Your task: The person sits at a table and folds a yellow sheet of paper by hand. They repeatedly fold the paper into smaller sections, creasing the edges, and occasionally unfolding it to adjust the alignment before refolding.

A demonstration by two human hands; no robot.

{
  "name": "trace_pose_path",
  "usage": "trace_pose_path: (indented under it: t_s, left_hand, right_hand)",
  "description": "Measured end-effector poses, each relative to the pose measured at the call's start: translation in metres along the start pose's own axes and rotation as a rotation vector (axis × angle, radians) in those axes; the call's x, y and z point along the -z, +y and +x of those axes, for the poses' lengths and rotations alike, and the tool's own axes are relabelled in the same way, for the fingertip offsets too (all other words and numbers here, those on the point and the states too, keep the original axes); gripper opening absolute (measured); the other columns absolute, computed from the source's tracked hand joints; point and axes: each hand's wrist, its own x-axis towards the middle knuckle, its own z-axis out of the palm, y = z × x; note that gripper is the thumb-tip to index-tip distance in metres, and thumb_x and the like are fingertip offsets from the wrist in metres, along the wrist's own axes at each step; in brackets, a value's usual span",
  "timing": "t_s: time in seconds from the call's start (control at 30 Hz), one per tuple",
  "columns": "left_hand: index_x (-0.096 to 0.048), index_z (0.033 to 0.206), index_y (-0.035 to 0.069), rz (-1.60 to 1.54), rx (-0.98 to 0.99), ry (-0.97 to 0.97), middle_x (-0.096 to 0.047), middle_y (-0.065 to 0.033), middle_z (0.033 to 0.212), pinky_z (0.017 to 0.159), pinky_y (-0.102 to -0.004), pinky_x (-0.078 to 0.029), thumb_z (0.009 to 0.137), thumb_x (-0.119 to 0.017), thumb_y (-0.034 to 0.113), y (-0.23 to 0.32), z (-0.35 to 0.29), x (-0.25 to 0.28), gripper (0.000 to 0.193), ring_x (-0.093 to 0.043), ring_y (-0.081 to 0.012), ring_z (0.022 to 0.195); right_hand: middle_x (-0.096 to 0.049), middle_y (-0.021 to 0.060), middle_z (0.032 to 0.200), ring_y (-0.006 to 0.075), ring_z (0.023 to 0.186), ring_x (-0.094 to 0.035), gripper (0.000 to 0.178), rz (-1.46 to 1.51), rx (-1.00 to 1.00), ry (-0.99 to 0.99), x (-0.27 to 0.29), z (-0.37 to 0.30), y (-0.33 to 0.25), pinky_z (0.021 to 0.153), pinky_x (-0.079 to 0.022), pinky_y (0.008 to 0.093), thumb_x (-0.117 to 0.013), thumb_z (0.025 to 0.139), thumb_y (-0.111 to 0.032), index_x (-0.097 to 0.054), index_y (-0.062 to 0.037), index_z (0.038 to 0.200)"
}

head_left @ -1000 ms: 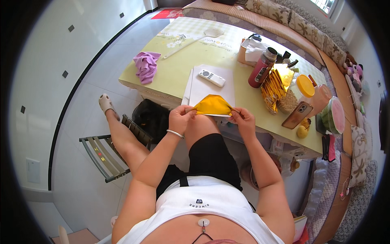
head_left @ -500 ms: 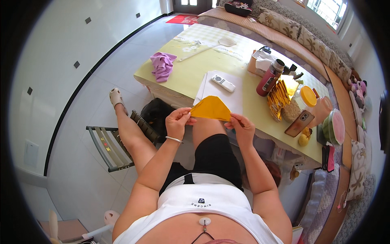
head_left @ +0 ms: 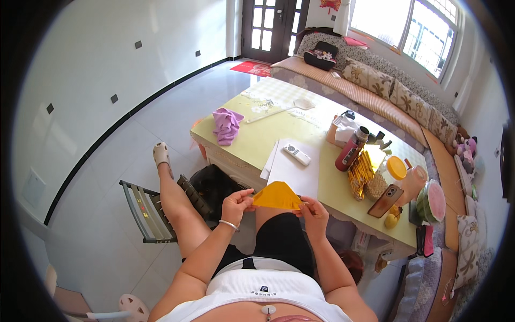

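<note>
A folded sheet of gold paper (head_left: pixel 277 196) is stretched between my two hands, above my lap and just short of the table's near edge. It has a wide straight bottom and slanting sides that narrow toward the top. My left hand (head_left: pixel 236 206) pinches its left corner between thumb and fingers. At the opposite corner, my right hand (head_left: pixel 314 212) pinches in the same way. Beyond the paper, white sheets (head_left: pixel 293 174) lie on the table with a white remote control (head_left: pixel 297 154) on them. A stack of folded gold paper pieces (head_left: pixel 360 174) stands farther right.
On the table (head_left: pixel 236 134) are a purple cloth (head_left: pixel 227 126), a fly swatter (head_left: pixel 279 111), a maroon thermos (head_left: pixel 351 150), a yellow-lidded jar (head_left: pixel 384 180), a phone (head_left: pixel 385 200) and a cut watermelon (head_left: pixel 431 201). A folding stool (head_left: pixel 147 210) stands left of my leg.
The view has tilted up, showing more of the door and window, so the table and hands appear lower. Both hands keep their hold on the gold paper, whose top looks more pointed.
</note>
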Motion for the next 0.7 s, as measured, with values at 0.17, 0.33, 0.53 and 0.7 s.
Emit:
trace_pose_path:
  t_s: [0.17,0.33,0.53,0.7]
  left_hand:
    - [-0.072,0.112,-0.003,-0.002,0.043,-0.063,-0.075,-0.0134,0.095,0.073,-0.0310,-0.062,0.092,-0.068,-0.001,-0.008,-0.008,0.016,0.021,-0.075,-0.0227,0.079]
    - [-0.073,0.103,-0.003,-0.130,0.126,-0.067,-0.075,-0.0141,0.094,0.071,-0.0304,-0.062,0.091,-0.069,-0.001,-0.014,-0.019,0.021,0.013,-0.075,-0.0234,0.077]
    - [-0.074,0.096,-0.001,-0.002,0.065,-0.028,-0.074,-0.0098,0.081,0.060,-0.0266,-0.058,0.089,-0.071,-0.001,-0.015,-0.027,0.017,0.007,-0.073,-0.0199,0.064]
    - [-0.074,0.094,0.000,0.110,0.075,-0.075,-0.073,-0.0075,0.081,0.063,-0.0251,-0.057,0.088,-0.072,0.000,-0.007,-0.028,0.005,0.006,-0.070,-0.0156,0.066]
  right_hand:
    - [-0.073,0.0107,0.091,0.0170,0.073,-0.073,0.017,0.072,-0.293,-0.063,0.006,0.003,-0.007,0.063,-0.057,0.0235,-0.066,0.097,-0.004,-0.068,0.0062,0.111]
    - [-0.072,0.0059,0.085,0.0147,0.068,-0.072,0.011,-0.055,-0.221,-0.118,0.012,-0.006,0.003,0.058,-0.056,0.0219,-0.067,0.097,-0.005,-0.071,0.0029,0.102]
    - [-0.068,0.0024,0.072,0.0093,0.062,-0.070,0.007,-0.291,-0.020,-0.101,0.006,-0.013,-0.010,0.054,-0.052,0.0201,-0.068,0.095,-0.004,-0.072,0.0020,0.095]
    - [-0.069,0.0028,0.074,0.0086,0.062,-0.069,0.007,-0.250,-0.055,-0.108,0.019,-0.008,-0.019,0.056,-0.053,0.0208,-0.069,0.094,-0.004,-0.072,0.0019,0.096]
